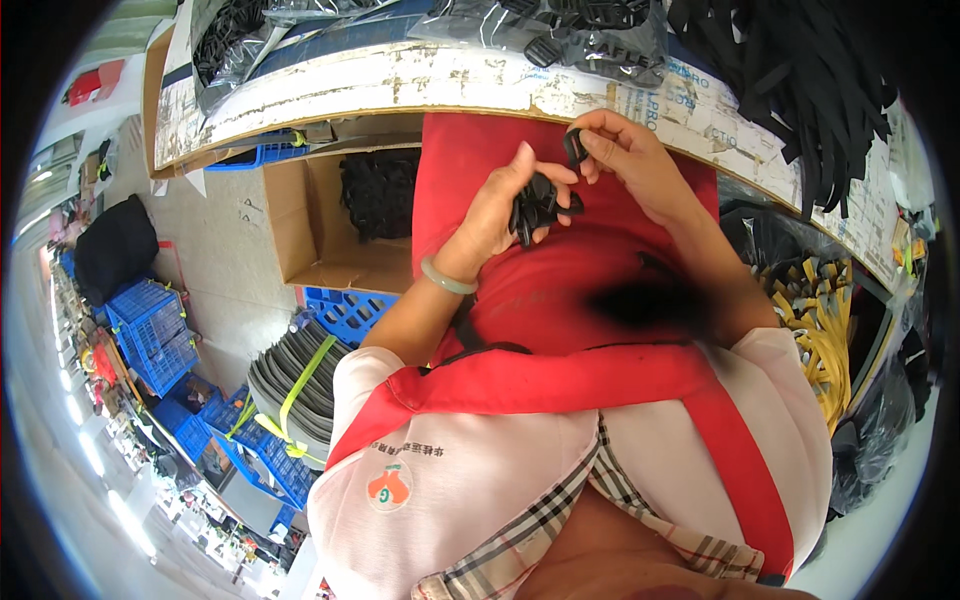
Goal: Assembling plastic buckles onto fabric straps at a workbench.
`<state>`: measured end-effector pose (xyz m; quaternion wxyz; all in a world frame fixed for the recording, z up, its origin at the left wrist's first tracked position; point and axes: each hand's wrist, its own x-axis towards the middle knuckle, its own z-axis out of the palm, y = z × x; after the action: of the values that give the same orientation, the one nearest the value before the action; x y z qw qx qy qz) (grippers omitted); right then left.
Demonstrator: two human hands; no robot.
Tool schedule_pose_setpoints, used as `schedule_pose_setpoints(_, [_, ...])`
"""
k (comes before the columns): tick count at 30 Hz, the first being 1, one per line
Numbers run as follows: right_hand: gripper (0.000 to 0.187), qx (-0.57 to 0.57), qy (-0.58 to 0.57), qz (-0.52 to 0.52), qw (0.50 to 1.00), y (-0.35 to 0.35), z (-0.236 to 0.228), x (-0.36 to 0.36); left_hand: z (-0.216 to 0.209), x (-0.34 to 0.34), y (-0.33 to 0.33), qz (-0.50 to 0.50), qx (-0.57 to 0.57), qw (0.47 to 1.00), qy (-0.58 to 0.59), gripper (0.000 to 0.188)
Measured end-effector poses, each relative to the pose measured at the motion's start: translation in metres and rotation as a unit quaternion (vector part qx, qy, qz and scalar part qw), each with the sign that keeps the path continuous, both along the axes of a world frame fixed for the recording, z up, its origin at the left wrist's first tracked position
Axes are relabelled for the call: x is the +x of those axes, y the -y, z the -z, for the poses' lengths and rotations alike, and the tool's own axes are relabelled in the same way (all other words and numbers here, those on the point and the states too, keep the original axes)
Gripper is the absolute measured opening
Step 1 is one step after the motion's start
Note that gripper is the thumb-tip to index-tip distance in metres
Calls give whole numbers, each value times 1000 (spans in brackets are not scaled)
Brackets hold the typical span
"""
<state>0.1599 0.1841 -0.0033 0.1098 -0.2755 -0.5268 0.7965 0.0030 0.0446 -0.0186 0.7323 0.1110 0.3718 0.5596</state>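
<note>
My left hand (490,208), with a pale bangle (447,277) on its wrist, is curled around several small black plastic buckles (533,210). Between the thumb and fingers of my right hand (632,160) is a single black buckle (575,148), held upright just beyond the left fingertips. Both hands are over the red apron (465,170) on my lap, close to the table's near edge. The fingers partly cover the pieces, so their exact shape is hard to make out.
Across the front runs a worn white table (400,95) bearing a clear bag of black buckles (560,30). Black straps (790,90) hang over its right side. An open cardboard box (290,215) holds black pieces below left. Yellow straps (820,330) are at right, blue crates (150,330) at left.
</note>
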Motion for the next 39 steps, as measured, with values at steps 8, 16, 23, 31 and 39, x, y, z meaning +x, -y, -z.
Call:
schedule_pose_setpoints(8, [18, -61, -3, 151, 987, 48, 6, 4, 32, -2, -2, -35, -62, 963, 260, 39])
schedule_pose_setpoints(16, [14, -9, 13, 49, 999, 50, 5, 12, 19, 5, 0, 55, -86, 961, 259, 34])
schedule_pose_setpoints(23, [10, -7, 55, -40, 998, 56, -7, 15, 42, -4, 6, -41, -102, 889, 445, 25])
schedule_pose_setpoints(31, [9, 363, -5, -320, 875, 72, -21, -18, 44, 5, 1, -71, -119, 921, 363, 15])
schedule_pose_setpoints(39, [8, 349, -6, -231, 908, 72, -16, -10, 51, 9, 7, -102, -166, 922, 334, 15])
